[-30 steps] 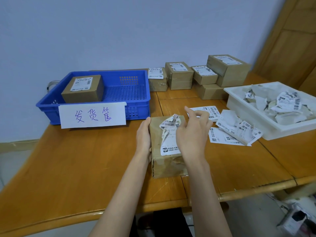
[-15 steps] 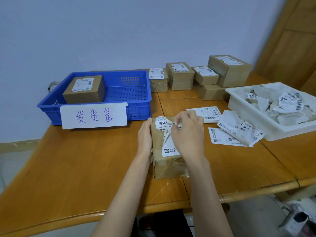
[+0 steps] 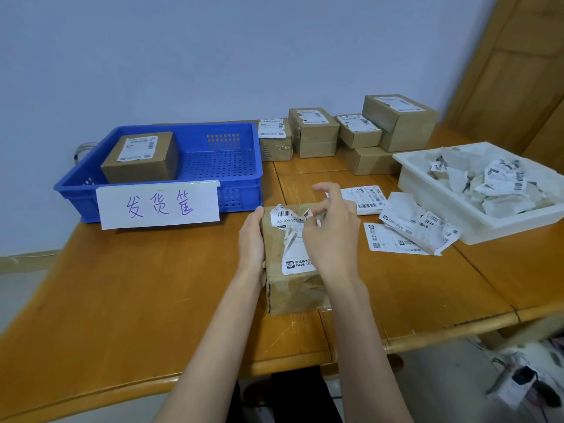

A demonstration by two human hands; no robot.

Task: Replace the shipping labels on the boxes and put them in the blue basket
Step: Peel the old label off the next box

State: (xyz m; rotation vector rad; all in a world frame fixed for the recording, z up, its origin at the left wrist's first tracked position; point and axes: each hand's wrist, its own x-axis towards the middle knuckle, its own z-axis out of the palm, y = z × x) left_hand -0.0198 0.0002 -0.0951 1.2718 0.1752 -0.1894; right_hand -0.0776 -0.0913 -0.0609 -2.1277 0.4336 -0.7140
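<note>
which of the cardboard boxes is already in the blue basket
The box with the intact label, in the blue basket's back-left corner. The others sit on the table outside it.

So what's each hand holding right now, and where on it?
The left hand steadies the brown box by its left side. The right hand has a pinch grip on a torn flap of the old label near the box's top edge.
</note>
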